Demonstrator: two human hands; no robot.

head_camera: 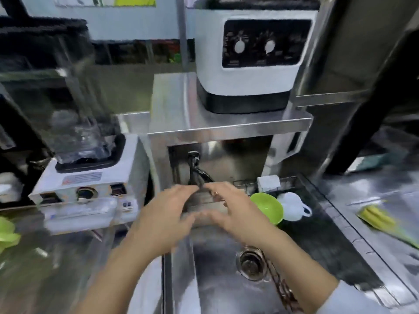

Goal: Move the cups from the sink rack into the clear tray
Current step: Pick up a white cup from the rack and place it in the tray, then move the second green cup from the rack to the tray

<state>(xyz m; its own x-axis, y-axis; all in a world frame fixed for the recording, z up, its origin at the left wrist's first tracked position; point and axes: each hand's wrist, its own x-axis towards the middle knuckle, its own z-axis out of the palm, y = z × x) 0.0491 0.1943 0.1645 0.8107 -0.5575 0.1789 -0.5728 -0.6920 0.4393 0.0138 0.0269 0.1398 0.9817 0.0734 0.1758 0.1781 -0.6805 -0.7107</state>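
Now, going left to right: the blender has a label too blurry to read. Next, the left hand and right hand hang open and empty over the sink, fingertips close together. Beside them, a green cup touches a white cup in the rack along the sink's right edge.

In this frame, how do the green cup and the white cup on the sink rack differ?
Colour: the green cup is bright lime, the white cup plain white. Handle: the white cup shows a loop handle at its right; none is visible on the green cup. Position: the green cup lies nearer the right hand, the white cup beyond it to the right. Both lie tipped on the rack, touching, and neither is held.
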